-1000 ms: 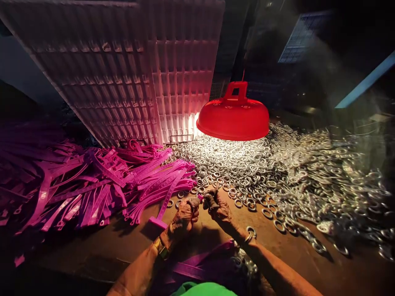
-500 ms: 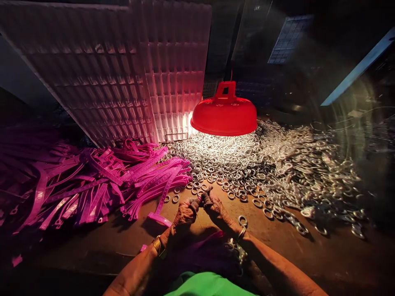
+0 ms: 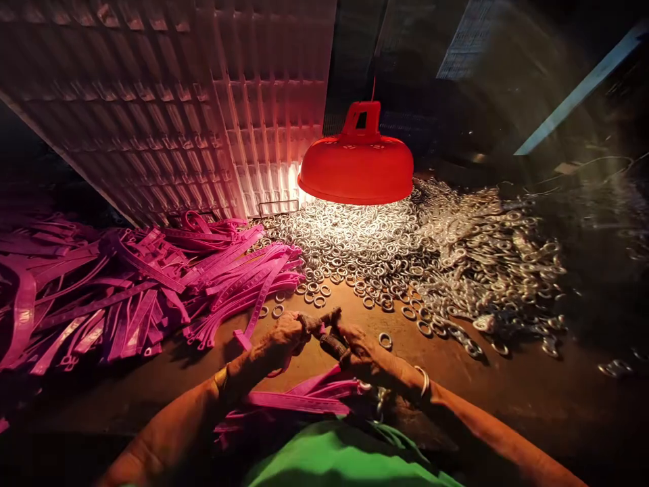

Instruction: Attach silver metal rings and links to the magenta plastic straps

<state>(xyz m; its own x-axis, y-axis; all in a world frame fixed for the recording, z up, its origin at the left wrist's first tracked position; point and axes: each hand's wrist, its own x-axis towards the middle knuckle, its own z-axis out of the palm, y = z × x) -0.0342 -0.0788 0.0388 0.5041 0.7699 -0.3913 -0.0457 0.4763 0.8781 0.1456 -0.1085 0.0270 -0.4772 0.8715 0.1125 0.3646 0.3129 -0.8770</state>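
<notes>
My left hand (image 3: 288, 336) is closed in a pinch, its fingertips wrapped in dark cloth. Between its fingers and those of my right hand (image 3: 352, 343) shows a small bit of a pink strap (image 3: 322, 329). The right hand, with dark wraps on its thumb and finger too, is closed on the same spot; most of the strap there is hidden by the fingers. More pink straps (image 3: 304, 402) lie below the hands, against my green clothing. A loose metal ring (image 3: 385, 340) lies just right of my right hand.
A heap of pink straps (image 3: 152, 284) covers the left of the table (image 3: 446, 399). Metal rings (image 3: 355, 237) pile up beneath a red hanging lamp (image 3: 357, 169), and linked metal pieces (image 3: 501, 257) spread to the right. A ribbed translucent panel (image 3: 167, 115) stands behind.
My hands have turned at the fingertips, with the fingers more spread around the strap. The view has shifted, and the pink straps below the hands show more clearly.
</notes>
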